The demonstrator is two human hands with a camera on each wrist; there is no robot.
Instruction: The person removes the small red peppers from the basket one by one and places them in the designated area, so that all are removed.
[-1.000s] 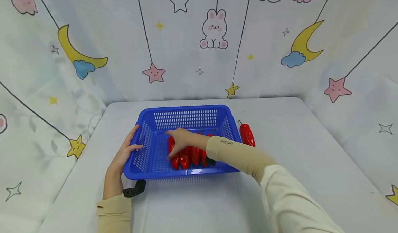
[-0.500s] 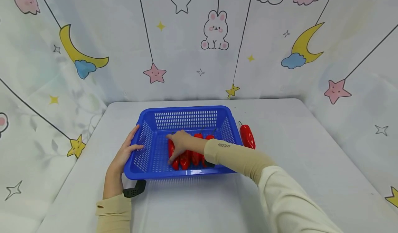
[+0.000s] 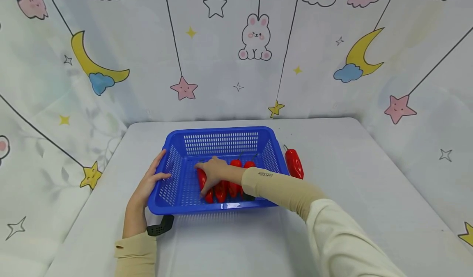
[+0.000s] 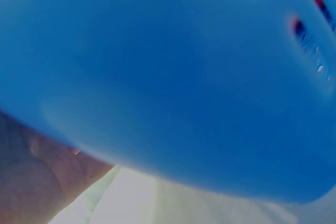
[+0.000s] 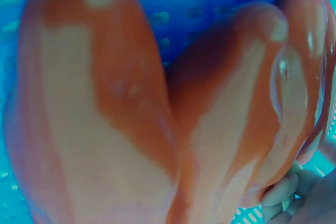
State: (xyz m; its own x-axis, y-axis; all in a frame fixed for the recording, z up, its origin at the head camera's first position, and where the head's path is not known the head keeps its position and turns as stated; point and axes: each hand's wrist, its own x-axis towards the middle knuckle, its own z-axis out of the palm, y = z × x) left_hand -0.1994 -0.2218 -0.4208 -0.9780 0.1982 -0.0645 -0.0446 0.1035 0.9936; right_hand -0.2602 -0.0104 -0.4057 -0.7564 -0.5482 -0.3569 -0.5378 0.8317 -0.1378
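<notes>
Head view shows a rectangular blue basket [image 3: 221,145] of moulded plastic standing on a pale, matte table [image 3: 351,166], its walls and floor pierced with rows of small slots and its rim smooth and rolled. Inside it, toward the near wall, a row of glossy red peppers [image 3: 230,186] lies side by side, long and tapered, with thin dark stems pointing to the far wall. The right hand [image 3: 212,171] reaches in over the near right corner and lies on the leftmost peppers, fingers curled down over them; whether it truly grips one or only rests there I cannot tell. From the right wrist, the peppers fill the picture as waxy, rounded bodies with bright highlights, pressed close together over the slotted blue floor, fingertips just visible at the lower right. The left hand [image 3: 149,182] clasps the basket's left wall, thumb hooked over the rim to the inside and fingers spread on the outside. One more pepper [image 3: 294,163] lies on the table just beside the basket's right wall, outside it. A soft printed backdrop [image 3: 255,35] of rabbits, moons and stars hangs behind and at both sides.
</notes>
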